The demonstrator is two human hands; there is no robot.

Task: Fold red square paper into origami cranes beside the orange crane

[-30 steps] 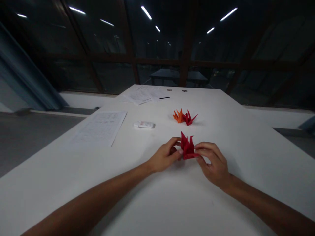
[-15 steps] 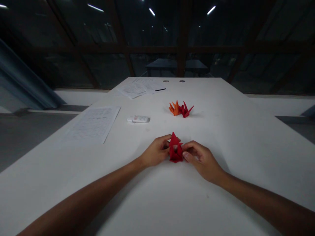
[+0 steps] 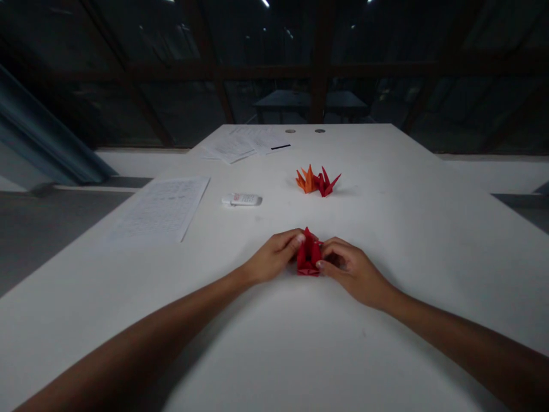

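Note:
A red folded paper figure [image 3: 308,257] rests low on the white table [image 3: 407,229], pinched from both sides. My left hand [image 3: 273,257] grips its left side with the fingertips on top. My right hand [image 3: 349,271] holds its right side, thumb against the paper. Farther back stand two finished paper figures side by side, an orange one [image 3: 306,180] and a red one [image 3: 327,183].
A small white tube-like object [image 3: 241,199] lies left of the figures. A printed sheet [image 3: 160,209] lies at the left, more papers [image 3: 246,143] and a dark pen [image 3: 281,147] at the far end. Dark windows stand behind the table.
Both hands have drawn closer together and pressed the red paper figure down into a narrower shape. The view has tilted slightly downward.

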